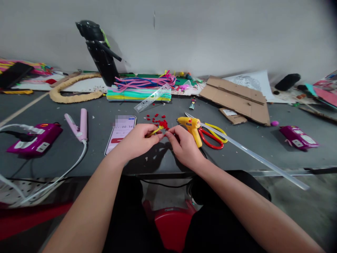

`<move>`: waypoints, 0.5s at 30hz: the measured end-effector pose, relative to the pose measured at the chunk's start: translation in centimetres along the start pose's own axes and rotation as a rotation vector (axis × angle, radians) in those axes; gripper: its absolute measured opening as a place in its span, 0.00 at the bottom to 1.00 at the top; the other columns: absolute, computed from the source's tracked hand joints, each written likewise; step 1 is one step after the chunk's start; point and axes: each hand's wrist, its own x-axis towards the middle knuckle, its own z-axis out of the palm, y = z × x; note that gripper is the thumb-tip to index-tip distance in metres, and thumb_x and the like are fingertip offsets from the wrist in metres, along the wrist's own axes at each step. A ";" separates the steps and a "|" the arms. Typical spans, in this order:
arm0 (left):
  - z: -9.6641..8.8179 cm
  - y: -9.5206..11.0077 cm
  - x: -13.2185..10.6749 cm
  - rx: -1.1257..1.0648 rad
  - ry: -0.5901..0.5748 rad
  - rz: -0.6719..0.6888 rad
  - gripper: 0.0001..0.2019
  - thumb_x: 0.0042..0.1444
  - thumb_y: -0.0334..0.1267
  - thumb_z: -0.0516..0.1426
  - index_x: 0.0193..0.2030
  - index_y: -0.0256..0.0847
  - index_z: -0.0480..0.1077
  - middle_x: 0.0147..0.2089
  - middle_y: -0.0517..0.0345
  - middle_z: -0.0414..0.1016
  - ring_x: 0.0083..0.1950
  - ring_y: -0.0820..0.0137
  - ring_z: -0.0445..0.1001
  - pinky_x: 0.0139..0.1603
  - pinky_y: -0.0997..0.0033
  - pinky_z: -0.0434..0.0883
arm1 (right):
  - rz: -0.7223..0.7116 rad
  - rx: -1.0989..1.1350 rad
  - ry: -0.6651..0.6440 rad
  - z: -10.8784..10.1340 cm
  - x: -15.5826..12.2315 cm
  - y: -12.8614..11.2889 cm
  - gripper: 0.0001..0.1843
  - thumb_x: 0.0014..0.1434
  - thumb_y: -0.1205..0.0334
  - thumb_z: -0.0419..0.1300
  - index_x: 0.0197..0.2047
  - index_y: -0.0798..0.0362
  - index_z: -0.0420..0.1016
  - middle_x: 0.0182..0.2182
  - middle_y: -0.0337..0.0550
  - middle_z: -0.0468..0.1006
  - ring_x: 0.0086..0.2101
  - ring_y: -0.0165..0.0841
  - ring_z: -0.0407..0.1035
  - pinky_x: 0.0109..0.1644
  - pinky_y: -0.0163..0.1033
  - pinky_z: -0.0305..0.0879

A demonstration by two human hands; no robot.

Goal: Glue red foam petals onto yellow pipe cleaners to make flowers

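My left hand (pixel 140 140) pinches a yellow fuzzy stem (pixel 156 132), which looks like a pipe cleaner. The stem's tip points at a red fuzzy cluster (pixel 163 124); whether the two are joined is unclear. Close beside it, the thumb and fingers of my right hand (pixel 183 143) are pressed together near a tiny red bit, too small to make out. Small loose red pieces (pixel 156 115) are scattered on the table just beyond both hands. A yellow hot glue gun (pixel 191 123) with a long clear glue stick (pixel 252 153) lies right of my right hand.
Scissors (pixel 212 143) with red and yellow handles lie by the glue gun. Left are a phone (pixel 126 127), pink flat iron (pixel 81 128) and purple power strip (pixel 43 140). Behind are a ruler (pixel 152 97), pipe cleaner bundles (pixel 137 93), lighter (pixel 192 103), cardboard (pixel 235 95) and black flask (pixel 101 56).
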 end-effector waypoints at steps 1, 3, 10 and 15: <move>0.0 0.0 0.0 -0.007 0.004 0.009 0.14 0.56 0.49 0.58 0.35 0.39 0.74 0.30 0.58 0.74 0.30 0.70 0.69 0.27 0.73 0.61 | 0.011 0.021 0.013 0.0 -0.1 -0.1 0.10 0.68 0.59 0.53 0.36 0.53 0.69 0.31 0.40 0.72 0.33 0.31 0.66 0.39 0.38 0.61; 0.1 0.1 0.0 -0.019 0.007 0.025 0.14 0.56 0.50 0.58 0.34 0.39 0.73 0.29 0.58 0.73 0.30 0.70 0.68 0.27 0.73 0.61 | 0.033 0.063 0.029 0.1 -0.2 -0.1 0.10 0.68 0.58 0.53 0.36 0.53 0.70 0.30 0.40 0.71 0.32 0.31 0.65 0.38 0.37 0.61; 0.1 0.5 -0.1 -0.058 -0.012 0.028 0.14 0.59 0.48 0.57 0.32 0.38 0.68 0.29 0.61 0.65 0.28 0.74 0.62 0.28 0.74 0.58 | 0.164 0.343 -0.025 0.1 -0.3 -0.3 0.14 0.64 0.50 0.58 0.36 0.53 0.70 0.29 0.38 0.70 0.29 0.28 0.62 0.32 0.36 0.58; 0.2 1.4 -0.5 -0.205 -0.026 0.025 0.11 0.57 0.45 0.58 0.33 0.39 0.68 0.30 0.61 0.65 0.30 0.74 0.62 0.31 0.73 0.61 | 0.360 0.693 -0.130 -0.2 0.0 -0.7 0.19 0.57 0.44 0.63 0.36 0.52 0.69 0.22 0.32 0.64 0.23 0.25 0.55 0.26 0.34 0.50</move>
